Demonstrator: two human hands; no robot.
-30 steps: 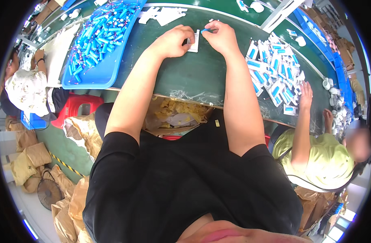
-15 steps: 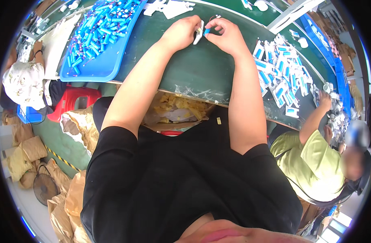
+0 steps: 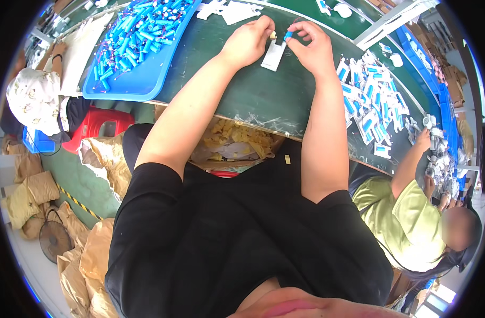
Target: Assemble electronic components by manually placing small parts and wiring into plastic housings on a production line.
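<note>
My left hand [image 3: 251, 41] is closed at the upper left corner of a flat white plastic part [image 3: 274, 57], which is notched at its top. A small yellow piece [image 3: 273, 35] shows by those fingertips; whether it is stuck to the part I cannot tell. Between the thumb and fingers of my right hand [image 3: 312, 46] is a blue cylindrical battery [image 3: 288, 35], just above the part's right corner. A thin wire shows near the right fingers. Both hands are over the green table [image 3: 242, 90].
On the left stands a blue tray [image 3: 123, 93] heaped with blue batteries. White parts [image 3: 237, 11] lie at the far edge. A pile of white parts with batteries [image 3: 372, 100] lies on the right, near a co-worker in light green [image 3: 412, 212]. Below the table is a box of yellow scraps [image 3: 232, 140].
Both hands have shifted slightly right. The white part has turned from edge-on to showing its broad face. The blue battery stays in my right hand. The co-worker's arm has moved slightly.
</note>
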